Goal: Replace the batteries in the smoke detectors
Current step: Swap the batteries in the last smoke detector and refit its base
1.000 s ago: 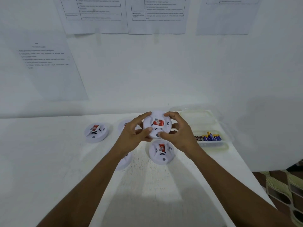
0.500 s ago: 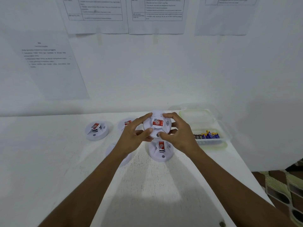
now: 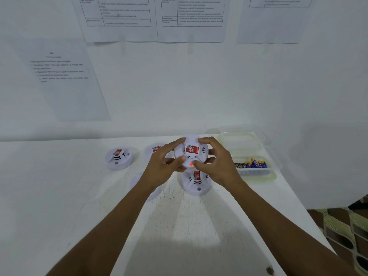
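Both hands hold one round white smoke detector [image 3: 191, 151] up above the counter [image 3: 59, 196]. The left hand [image 3: 161, 166] and right hand [image 3: 218, 166] have fingers curled around its edge. A small red light [image 3: 192, 164] glows on it. Batteries [image 3: 251, 163] sit in a clear box [image 3: 256, 174] nearby.

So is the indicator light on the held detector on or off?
On: a red light glows low on the held detector.

smoke detector [image 3: 191, 151] between both hands [image 3: 191, 166]
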A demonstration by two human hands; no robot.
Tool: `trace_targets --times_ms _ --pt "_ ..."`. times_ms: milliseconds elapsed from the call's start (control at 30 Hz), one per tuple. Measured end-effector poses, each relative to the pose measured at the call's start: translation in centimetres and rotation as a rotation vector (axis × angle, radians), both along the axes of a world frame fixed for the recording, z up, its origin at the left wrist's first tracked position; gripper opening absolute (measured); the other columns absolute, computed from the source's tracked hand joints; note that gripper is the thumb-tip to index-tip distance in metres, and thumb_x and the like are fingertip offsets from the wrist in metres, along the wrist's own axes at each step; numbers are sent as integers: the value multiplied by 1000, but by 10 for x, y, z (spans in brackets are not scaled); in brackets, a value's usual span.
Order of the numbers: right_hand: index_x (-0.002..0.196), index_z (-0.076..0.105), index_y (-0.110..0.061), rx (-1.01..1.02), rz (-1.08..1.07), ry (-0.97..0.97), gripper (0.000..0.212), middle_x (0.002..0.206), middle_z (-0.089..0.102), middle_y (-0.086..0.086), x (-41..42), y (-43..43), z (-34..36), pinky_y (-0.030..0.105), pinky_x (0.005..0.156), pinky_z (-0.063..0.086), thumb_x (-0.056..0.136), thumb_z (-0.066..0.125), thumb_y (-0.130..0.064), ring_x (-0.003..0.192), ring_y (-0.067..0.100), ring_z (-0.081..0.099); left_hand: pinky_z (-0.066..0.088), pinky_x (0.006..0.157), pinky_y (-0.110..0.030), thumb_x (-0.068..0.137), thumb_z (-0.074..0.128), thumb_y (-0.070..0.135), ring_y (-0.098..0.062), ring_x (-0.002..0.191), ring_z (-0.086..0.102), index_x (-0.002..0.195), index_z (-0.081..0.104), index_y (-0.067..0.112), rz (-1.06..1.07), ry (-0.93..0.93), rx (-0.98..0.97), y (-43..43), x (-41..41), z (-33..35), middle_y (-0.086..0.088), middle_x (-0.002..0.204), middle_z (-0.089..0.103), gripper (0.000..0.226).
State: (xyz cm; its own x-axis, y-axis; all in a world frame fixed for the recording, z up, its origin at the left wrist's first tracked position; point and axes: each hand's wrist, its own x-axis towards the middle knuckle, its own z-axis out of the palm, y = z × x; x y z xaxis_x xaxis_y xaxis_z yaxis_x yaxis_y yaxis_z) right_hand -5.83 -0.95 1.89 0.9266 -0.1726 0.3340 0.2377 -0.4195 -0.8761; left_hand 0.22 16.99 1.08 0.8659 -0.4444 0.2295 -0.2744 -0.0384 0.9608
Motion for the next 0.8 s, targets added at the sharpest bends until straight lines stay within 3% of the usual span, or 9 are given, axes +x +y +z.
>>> trace_targets --times_ms 200,367,533,800 --pt "122 55 -25 -12 -4 -7 57 116 54 -26 -2 -1 -4 14 73 55 74 82 -11 100 1 60 59 76 -51 88 65 12 -23 99 69 138 49 13 -3 -5 4 1 -3 -2 -10 127 62 52" --pt "130 57 -21 53 15 25 50 128 59 -7 -2 -9 -6 30 85 59 84 76 -14 108 13 63 60 78 -44 91 63 13 -21 101 69 140 47 16 -41 22 -4 0 -5 0 -4 126 63 51" --pt "125 63 -21 153 24 45 40 131 60 -10 -7 -12 -12 37 89 58 87 73 -14 109 11 64 60 76 -39 91 63 13 -20 101 69 138 48 18 -36 24 -11 0 -9 -3 -2 126 62 49" --pt "122 66 -21 169 9 43 38 133 59 -10 -8 -14 -12 37 91 57 86 74 -16 109 13 64 58 83 -37 87 66 24 -20 108 65 134 53 27 -18 13 -11 -2 -7 -9 1 129 61 48"
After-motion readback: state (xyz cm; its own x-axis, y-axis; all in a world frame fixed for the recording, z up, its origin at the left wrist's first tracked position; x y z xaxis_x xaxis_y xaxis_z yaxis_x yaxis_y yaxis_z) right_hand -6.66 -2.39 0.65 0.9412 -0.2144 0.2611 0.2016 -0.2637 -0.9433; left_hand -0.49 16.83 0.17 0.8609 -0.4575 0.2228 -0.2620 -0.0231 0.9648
